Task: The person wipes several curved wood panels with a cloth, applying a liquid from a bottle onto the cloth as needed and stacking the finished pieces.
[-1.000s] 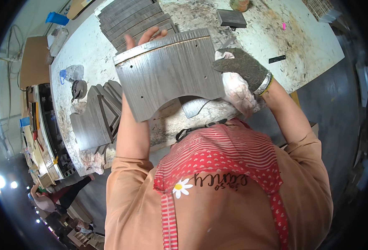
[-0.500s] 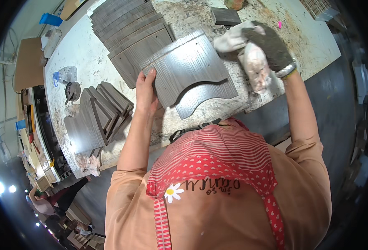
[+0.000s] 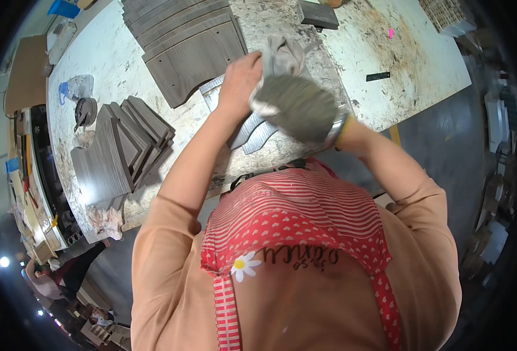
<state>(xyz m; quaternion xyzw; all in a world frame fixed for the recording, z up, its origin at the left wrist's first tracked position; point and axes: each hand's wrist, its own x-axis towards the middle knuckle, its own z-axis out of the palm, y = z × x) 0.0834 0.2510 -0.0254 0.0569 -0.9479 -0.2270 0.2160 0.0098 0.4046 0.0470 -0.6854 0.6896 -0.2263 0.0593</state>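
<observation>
A grey wood-grain panel (image 3: 255, 130) with a curved cutout lies near the front edge of the table, largely covered by my hands. My bare left hand (image 3: 239, 83) is over its left part, fingers closed at the edge of a pale grey rag (image 3: 283, 54). My right hand (image 3: 298, 108) wears a dark, stained glove and grips the rag close beside the left; its fingertips are hidden and the glove is slightly blurred. Farther off, overlapping grey panels (image 3: 194, 61) lie in a row.
More shaped grey panels (image 3: 109, 155) lean together at left, near a tape roll (image 3: 85, 111) and a crumpled plastic bottle (image 3: 78, 88). A dark block (image 3: 318, 15) sits at the back, a small black strip (image 3: 378, 76) at right. A wicker basket (image 3: 440, 14) stands at the far right.
My right hand has swung left with the rag, from the table's right side to over the panel. My left hand has moved from the panel's left edge to the rag.
</observation>
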